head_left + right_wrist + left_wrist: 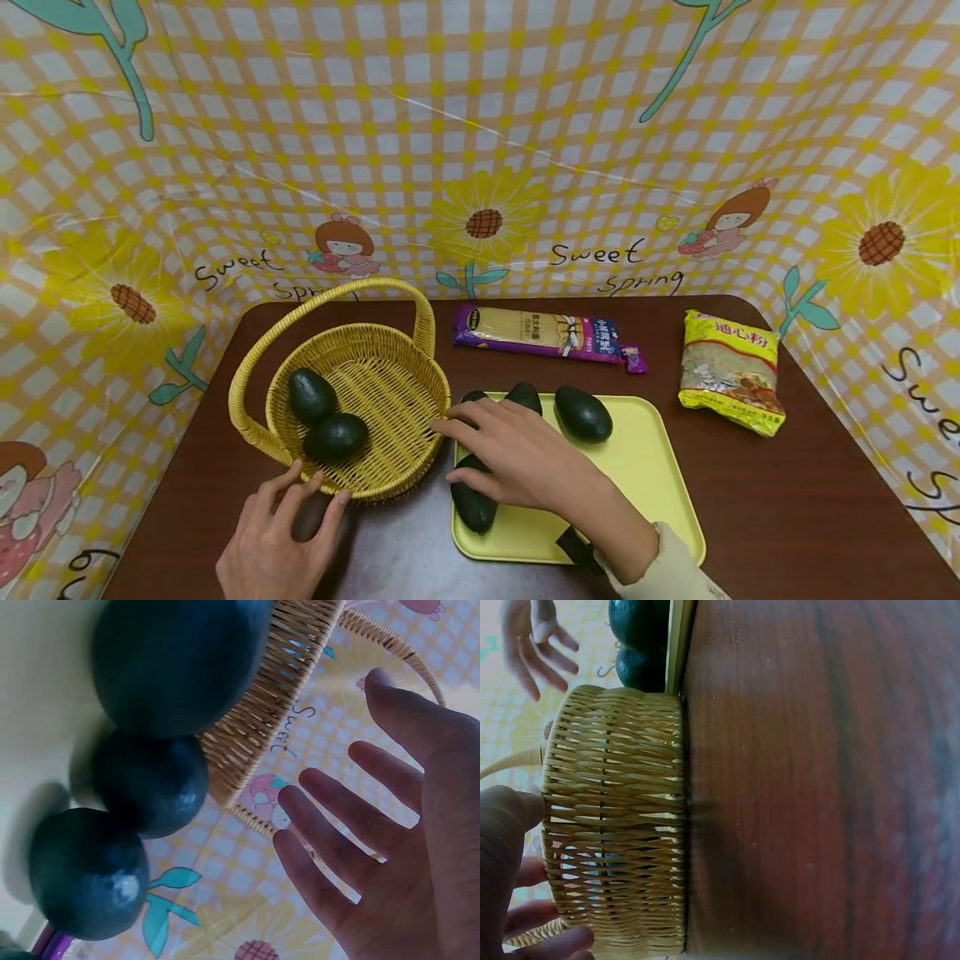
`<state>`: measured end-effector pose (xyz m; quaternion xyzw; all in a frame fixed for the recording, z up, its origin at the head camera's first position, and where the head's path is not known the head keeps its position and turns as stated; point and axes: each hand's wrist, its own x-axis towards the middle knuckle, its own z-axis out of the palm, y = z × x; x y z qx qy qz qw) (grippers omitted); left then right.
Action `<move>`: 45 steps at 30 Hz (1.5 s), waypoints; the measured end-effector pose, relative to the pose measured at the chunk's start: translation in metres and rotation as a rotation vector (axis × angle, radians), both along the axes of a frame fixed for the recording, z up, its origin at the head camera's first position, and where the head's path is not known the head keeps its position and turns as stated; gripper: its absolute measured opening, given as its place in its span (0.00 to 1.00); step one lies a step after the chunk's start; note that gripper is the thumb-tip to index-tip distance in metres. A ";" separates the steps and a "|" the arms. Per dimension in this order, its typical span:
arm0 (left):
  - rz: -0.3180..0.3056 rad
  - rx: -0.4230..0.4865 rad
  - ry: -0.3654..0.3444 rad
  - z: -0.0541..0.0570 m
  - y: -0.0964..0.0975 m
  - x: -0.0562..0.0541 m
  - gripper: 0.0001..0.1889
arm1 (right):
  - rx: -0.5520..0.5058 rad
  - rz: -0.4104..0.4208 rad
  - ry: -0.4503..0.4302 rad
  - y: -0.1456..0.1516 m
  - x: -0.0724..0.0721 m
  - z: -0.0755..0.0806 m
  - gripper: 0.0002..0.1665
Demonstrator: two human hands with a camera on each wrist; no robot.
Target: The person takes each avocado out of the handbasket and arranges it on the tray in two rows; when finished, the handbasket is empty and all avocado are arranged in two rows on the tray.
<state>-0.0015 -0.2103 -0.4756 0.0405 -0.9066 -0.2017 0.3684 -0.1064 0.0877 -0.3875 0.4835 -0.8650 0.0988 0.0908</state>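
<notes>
Two dark green avocados (337,437) lie in the left part of a yellow wicker basket (397,392) with a tall handle. My left hand (279,529) is at the basket's near side, its fingertips and thumb touching the rim with fingers spread. Right of the basket, several more avocados (583,414) rest on a pale yellow tray (637,492). Over the tray's left part hovers my right hand (517,454), partly covering the avocados beneath. In the right wrist view its fingers are extended and hold nothing, with avocados (90,874) beside it.
A purple pack of pasta (536,333) lies behind the tray. Further right is a yellow bag of macaroni (731,371). All stand on a dark brown table (810,500), enclosed at the back and sides by checked, flower-printed cloth (420,125).
</notes>
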 end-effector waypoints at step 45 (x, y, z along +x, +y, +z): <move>0.013 0.013 -0.099 0.004 0.002 -0.001 0.20 | 0.285 0.163 -0.030 -0.090 -0.038 0.050 0.32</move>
